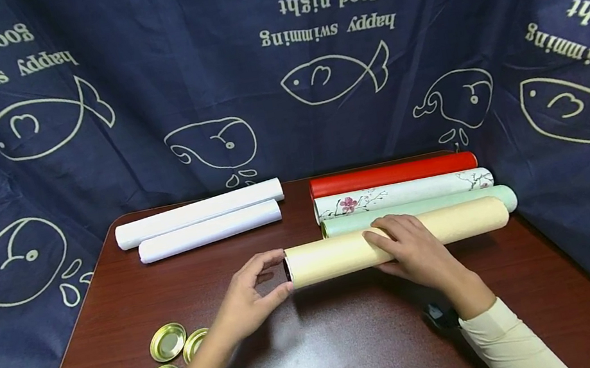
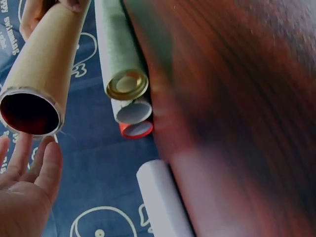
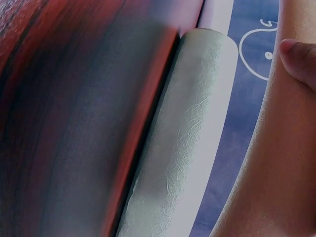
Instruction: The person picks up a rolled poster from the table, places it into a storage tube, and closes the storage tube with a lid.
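My right hand (image 1: 414, 249) grips a cream paper tube (image 1: 336, 256) around its middle, holding it above the table. The tube's left end is uncapped; its dark hollow inside shows in the left wrist view. At that end, my left hand (image 1: 252, 295) has its thumb and fingers spread across the rim. Those fingers (image 2: 49, 165) look fairly straight in the left wrist view, with their tips at or just behind the rim. Just behind the held tube lies a pale green tube (image 3: 182, 123) with a gold-coloured end cap (image 2: 127, 85).
Behind the green tube lie a flower-printed tube (image 1: 402, 193) and a red tube (image 1: 393, 174). Two white rolls (image 1: 209, 231) rest at the back left. Three gold metal lids (image 1: 168, 342) lie near my left forearm. A dark blue curtain (image 1: 230, 77) surrounds the brown table (image 1: 357, 343).
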Available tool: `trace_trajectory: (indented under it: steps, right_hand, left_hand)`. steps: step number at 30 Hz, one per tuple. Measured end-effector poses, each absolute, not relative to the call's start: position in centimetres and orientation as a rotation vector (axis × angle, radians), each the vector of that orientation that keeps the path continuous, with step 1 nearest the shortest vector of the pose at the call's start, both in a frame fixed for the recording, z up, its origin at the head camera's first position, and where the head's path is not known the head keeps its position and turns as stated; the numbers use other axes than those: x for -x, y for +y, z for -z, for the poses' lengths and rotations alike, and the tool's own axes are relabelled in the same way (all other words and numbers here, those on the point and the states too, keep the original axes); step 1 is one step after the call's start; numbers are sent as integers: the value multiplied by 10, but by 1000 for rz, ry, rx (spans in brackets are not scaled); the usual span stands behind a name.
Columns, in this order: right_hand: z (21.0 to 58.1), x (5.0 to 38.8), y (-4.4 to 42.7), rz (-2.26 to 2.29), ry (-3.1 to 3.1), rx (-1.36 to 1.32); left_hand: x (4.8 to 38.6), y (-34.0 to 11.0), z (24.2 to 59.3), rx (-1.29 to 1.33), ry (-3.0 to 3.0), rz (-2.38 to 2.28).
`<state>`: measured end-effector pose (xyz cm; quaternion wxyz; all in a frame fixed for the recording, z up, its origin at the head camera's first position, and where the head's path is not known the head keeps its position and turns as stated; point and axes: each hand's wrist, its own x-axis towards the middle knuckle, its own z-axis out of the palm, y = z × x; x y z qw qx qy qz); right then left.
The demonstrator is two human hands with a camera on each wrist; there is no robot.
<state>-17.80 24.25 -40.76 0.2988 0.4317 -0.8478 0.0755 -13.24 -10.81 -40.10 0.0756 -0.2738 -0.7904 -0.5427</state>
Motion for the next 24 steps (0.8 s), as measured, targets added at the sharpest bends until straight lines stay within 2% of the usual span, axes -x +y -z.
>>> trace_trajectory:
  steps: [12,24]
  right_hand:
    - [408,176,242,-232,-2245,-1145]
    - [409,171,249,-252,-2288,-1119]
  left_hand:
    - [125,-112,399,842,-2433,1510]
    - [112,-194,411,820,-2761,911]
